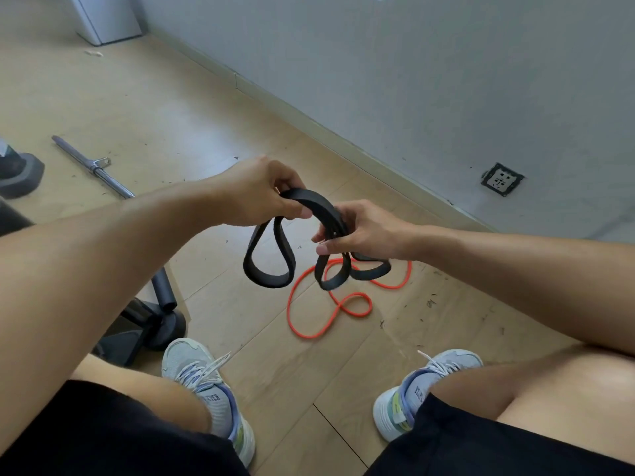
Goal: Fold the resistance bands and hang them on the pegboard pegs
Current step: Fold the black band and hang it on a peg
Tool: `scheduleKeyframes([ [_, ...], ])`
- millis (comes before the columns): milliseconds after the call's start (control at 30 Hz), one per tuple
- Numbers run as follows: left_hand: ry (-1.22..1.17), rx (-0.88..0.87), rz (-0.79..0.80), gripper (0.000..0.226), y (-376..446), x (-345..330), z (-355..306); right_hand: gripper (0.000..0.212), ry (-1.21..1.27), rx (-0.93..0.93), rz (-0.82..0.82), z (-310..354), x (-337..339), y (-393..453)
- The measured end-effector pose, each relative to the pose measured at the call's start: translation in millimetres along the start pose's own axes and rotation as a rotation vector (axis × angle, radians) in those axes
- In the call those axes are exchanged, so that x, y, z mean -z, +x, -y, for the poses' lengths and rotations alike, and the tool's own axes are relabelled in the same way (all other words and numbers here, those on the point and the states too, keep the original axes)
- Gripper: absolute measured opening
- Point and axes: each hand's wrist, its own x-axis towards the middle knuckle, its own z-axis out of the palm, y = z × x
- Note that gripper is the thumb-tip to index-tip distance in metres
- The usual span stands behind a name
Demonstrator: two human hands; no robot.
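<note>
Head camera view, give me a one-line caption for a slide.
Seated person's left hand and right hand gather a black resistance band into loops above an orange band on the floor.

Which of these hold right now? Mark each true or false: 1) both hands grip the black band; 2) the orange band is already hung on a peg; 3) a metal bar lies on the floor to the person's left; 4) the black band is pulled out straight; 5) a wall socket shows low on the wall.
1) True: the left hand and right hand both hold the black resistance band.
2) False: the orange resistance band lies loose on the wooden floor; no pegboard is in view.
3) True: the metal bar.
4) False: it hangs in folded loops.
5) True: the wall socket.
</note>
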Motion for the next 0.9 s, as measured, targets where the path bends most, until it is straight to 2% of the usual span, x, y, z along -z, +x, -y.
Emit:
scheduleKeyframes([
  [233, 0.005, 0.027, -0.026, 0.018, 0, 2, 2, 0.027, 0.046, 0.018, -0.13, 6, 17, -5],
  [567, 0.059, 0.021, 0.002, 0.013, 1, 3, 11, 0.023, 0.005, 0.001, -0.061, 9, 29, -7],
  [667, 0.064, 0.02, 0.005, 0.013, 1, 3, 13, 0.019, -0.006, 0.011, -0.091, 8, 29, -5],
  [900, 0.069, 0.004, 0.015, 0.014, 4, -5, 17, 0.028, 0.042, 0.101, -0.142, 12, 22, -1],
])
